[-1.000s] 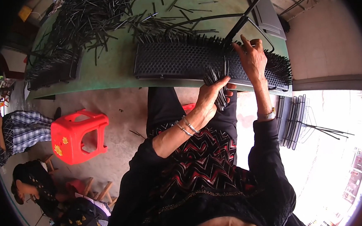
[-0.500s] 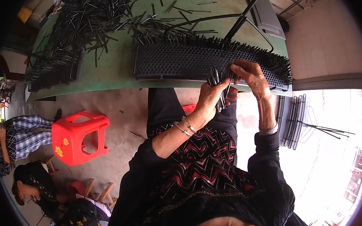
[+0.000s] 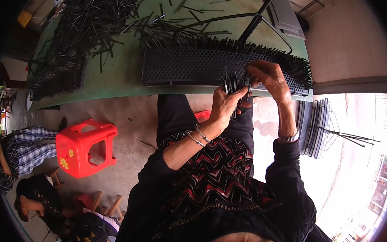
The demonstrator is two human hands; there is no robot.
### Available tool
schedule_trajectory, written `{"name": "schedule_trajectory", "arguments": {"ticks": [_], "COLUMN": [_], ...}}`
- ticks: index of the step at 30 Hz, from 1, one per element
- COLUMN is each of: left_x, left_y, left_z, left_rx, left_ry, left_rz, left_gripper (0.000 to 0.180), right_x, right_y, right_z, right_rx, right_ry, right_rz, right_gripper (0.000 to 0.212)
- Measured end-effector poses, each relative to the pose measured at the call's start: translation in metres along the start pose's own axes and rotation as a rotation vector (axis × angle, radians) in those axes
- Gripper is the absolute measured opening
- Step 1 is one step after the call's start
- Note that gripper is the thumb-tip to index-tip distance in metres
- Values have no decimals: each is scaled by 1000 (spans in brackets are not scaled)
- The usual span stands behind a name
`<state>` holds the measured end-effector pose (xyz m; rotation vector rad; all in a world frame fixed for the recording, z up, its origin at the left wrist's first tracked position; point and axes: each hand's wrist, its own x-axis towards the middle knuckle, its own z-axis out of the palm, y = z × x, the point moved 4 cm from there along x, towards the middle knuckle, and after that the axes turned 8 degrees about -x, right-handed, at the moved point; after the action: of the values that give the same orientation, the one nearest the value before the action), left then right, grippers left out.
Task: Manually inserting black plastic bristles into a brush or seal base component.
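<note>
My left hand (image 3: 225,105) is closed round a bundle of thin black strips (image 3: 232,81), their ends fanning up above the thumb. Close on its right, my right hand (image 3: 271,81) is bent in a pinch by the bundle's edge; what lies between its fingertips is too small and dark to make out. Just beyond both hands lies a long black board full of holes (image 3: 185,66) at the table's front edge. Rows of upright black strips (image 3: 282,58) stand along its far side and right end.
Loose black strips (image 3: 103,20) are heaped on the green table (image 3: 120,79), with a second strip-filled board (image 3: 58,80) at left. A black metal stand (image 3: 255,26) rises behind the long board. A red stool (image 3: 82,147) and seated people are at left; stacked racks (image 3: 316,129) are at right.
My right hand has shifted slightly, its fingers curling more by the bundle's right edge. My left hand keeps its hold on the strips, nearly in place.
</note>
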<state>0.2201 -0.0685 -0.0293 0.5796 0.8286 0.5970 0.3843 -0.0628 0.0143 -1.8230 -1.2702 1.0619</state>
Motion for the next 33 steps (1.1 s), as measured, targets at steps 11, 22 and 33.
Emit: {"name": "schedule_trajectory", "arguments": {"ticks": [11,22,33], "left_x": [11,11,5], "left_y": [-12,-36,-30], "left_z": [-8,-5,-5], "left_rx": [-133,-465,-461], "left_ry": [6,-30,24], "left_rz": [-63,-323,-289], "left_gripper": [29,24,20], "right_x": [-6,11,18], "right_y": [-6,7,-2], "right_z": [-17,-44,-49], "right_rx": [133,-178,-336], "right_ry": [104,678,629], "right_rz": [-20,-220,-275], "right_gripper": [23,15,17]}}
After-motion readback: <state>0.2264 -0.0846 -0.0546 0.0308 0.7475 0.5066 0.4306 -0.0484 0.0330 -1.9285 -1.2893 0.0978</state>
